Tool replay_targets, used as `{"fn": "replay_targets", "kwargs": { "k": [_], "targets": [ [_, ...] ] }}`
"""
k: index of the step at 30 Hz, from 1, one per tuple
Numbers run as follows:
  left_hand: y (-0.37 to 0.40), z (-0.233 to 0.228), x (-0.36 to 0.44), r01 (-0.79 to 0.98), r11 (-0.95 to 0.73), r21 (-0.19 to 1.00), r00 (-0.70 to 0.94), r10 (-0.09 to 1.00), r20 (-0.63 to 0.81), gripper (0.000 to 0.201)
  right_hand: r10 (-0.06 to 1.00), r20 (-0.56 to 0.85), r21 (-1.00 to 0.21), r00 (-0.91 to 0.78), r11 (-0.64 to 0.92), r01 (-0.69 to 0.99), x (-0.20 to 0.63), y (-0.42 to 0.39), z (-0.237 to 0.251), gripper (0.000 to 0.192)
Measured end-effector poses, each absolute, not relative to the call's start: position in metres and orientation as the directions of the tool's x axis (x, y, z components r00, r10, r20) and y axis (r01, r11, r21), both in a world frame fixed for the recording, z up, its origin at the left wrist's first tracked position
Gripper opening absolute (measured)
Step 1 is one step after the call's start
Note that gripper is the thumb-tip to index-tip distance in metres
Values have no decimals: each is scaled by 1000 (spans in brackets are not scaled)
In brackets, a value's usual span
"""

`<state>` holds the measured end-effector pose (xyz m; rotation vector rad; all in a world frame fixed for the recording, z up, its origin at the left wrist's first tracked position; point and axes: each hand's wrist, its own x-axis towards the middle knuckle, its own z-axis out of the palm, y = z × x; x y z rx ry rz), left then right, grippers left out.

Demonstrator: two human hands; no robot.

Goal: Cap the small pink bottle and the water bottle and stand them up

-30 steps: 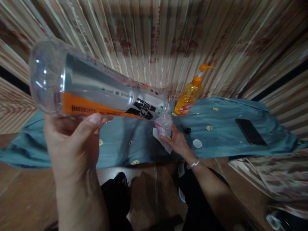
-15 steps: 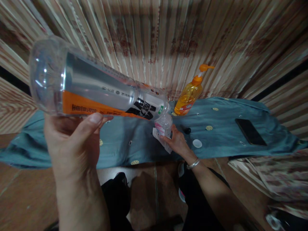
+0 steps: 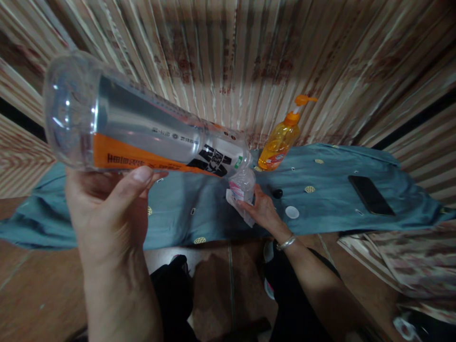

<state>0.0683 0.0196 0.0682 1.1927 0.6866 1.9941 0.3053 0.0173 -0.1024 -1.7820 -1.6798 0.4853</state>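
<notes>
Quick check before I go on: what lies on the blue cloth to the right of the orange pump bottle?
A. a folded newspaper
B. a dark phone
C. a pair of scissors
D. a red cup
B: a dark phone lies flat on the blue cloth, to the right of the orange pump bottle.

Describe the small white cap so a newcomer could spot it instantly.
Find the blue-grey cloth spread along the striped wall. Just right of the right hand, which grips a small clear bottle, lies the white cap. It is a flat pale disc, unlike the smaller black cap behind it.
</notes>
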Motion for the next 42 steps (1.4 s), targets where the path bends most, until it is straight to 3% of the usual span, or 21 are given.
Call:
{"fn": "replay_targets", "kwargs": {
  "k": [9, 17, 26, 35, 42],
  "targets": [
    [20, 69, 69, -301, -610, 733, -337, 787, 516, 46, 985, 116, -666, 131, -21, 746, 303, 17, -98, 57],
    [19, 70, 70, -316, -599, 736, -323, 797, 510, 69, 983, 143, -659, 118, 6, 752, 304, 17, -100, 55],
    [18, 69, 68, -292, -592, 751, -308, 801, 513, 78, 981, 151, -669, 117, 14, 743, 305, 17, -102, 56],
    [18, 69, 70, -293, -607, 739, -324, 790, 520, 68, 982, 143, -670, 120, 7, 742, 305, 17, -100, 56],
    [19, 70, 68, -309, -605, 734, -324, 792, 517, 72, 983, 144, -664, 116, 9, 748, 305, 16, -98, 54]
  ]
}}
